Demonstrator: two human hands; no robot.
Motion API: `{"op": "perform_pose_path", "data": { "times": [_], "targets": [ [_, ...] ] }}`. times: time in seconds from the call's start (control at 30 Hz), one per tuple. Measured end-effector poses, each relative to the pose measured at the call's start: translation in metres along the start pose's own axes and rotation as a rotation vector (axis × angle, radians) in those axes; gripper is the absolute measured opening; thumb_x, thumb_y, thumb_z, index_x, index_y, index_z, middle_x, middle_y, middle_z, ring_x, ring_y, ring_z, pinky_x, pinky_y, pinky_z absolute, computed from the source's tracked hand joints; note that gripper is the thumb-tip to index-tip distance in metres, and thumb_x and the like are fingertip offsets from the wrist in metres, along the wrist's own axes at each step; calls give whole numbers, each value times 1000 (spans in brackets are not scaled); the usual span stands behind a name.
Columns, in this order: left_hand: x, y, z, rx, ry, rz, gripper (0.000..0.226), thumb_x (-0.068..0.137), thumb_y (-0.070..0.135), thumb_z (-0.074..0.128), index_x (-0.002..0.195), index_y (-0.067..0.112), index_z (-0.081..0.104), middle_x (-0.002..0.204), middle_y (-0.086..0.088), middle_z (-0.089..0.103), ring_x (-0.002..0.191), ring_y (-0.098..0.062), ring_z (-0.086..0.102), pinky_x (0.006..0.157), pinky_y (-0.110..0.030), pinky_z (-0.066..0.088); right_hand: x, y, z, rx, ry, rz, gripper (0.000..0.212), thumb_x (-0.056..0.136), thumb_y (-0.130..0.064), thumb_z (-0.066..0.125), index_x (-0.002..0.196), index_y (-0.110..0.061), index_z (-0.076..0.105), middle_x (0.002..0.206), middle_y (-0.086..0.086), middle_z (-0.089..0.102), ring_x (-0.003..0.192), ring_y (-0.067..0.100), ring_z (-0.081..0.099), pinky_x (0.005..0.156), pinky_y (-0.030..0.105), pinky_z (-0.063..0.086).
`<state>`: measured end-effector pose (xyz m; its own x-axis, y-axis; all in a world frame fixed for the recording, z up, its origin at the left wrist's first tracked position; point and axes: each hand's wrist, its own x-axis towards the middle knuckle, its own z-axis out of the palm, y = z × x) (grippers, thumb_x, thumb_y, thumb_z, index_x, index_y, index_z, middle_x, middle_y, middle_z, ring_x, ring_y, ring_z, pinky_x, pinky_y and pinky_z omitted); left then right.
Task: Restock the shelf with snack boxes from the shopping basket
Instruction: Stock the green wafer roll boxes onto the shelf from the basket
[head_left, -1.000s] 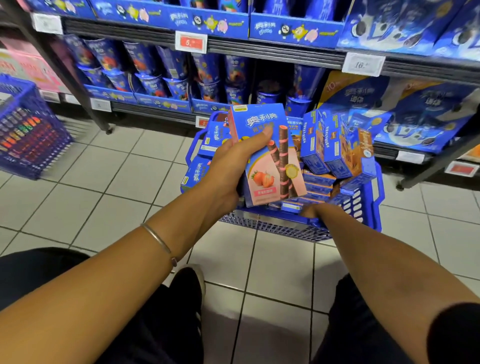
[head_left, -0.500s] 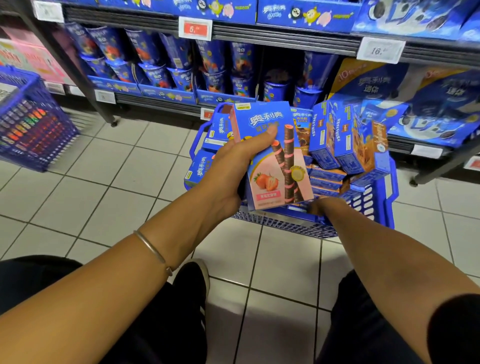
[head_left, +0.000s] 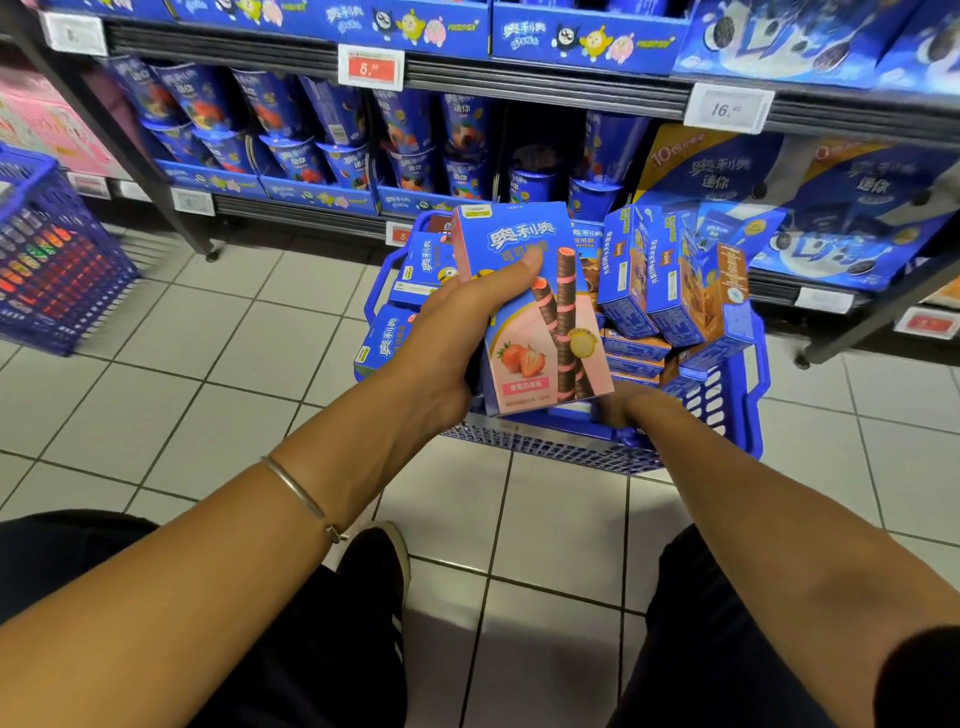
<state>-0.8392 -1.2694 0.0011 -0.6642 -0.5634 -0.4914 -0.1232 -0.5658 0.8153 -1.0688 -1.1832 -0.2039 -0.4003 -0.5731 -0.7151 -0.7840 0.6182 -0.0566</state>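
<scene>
My left grip (head_left: 457, 332) clasps one box (head_left: 535, 322); right hand (head_left: 621, 409), behind it, I can't tell. The basket (head_left: 571, 448) at twelve o'clock looks full: barely begun.

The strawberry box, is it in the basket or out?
Out: the left hand holds the strawberry box up over the shopping basket, thumb across its front.

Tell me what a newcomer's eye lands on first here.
First, the pink-and-blue strawberry snack box, gripped upright in the left hand at centre frame, above the blue shopping basket on the tiled floor, which is piled with more blue boxes. The right hand reaches into the basket's near side, its fingers hidden behind the box. Behind, shelves of blue cups run across the top.
</scene>
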Motion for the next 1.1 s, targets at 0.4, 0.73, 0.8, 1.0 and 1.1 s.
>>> {"op": "perform_pose_path", "data": {
  "times": [0.4, 0.73, 0.8, 1.0, 1.1],
  "targets": [
    [16, 17, 9, 52, -1, 134, 48, 95, 35, 75, 134, 7, 69, 119, -14, 78, 109, -38, 75, 94, -51, 62, -123, -22, -49, 1472, 755, -343, 23, 100, -38, 58, 111, -19, 65, 87, -11, 75, 72, 4, 69, 60, 26, 52],
    [19, 23, -2, 142, 49, 190, 28, 98, 38, 73, 114, 16, 78, 104, -8, 82, 84, -24, 81, 67, -34, 63, -184, -45, -83, 2053, 688, -460, 17, 103, -25, 53, 96, -16, 66, 110, 14, 69, 110, 41, 65, 100, 65, 49],
    [17, 21, 3, 131, 58, 157, 30, 98, 49, 69, 96, 22, 83, 97, -5, 83, 77, -21, 81, 57, -30, 61, -187, -61, -81, 1966, 646, -472, 15, 103, -24, 55, 95, -12, 61, 100, 10, 70, 100, 40, 66, 92, 57, 56],
    [20, 17, 16, 162, 162, 163, 57, 91, 82, 48, 79, 39, 84, 91, -1, 83, 80, -22, 82, 56, -33, 63, -185, -91, -64, 1830, 527, -579, 11, 99, -24, 62, 99, -13, 61, 68, -9, 62, 58, 5, 62, 53, 26, 55],
    [26, 14, 17, 220, 188, 176, 73, 93, 84, 39, 86, 25, 81, 88, -3, 83, 77, -21, 81, 54, -28, 62, -181, -94, -63, 1805, 510, -586, 18, 94, -35, 64, 102, -18, 61, 82, -3, 67, 79, 14, 70, 76, 42, 62]
  ]
}}
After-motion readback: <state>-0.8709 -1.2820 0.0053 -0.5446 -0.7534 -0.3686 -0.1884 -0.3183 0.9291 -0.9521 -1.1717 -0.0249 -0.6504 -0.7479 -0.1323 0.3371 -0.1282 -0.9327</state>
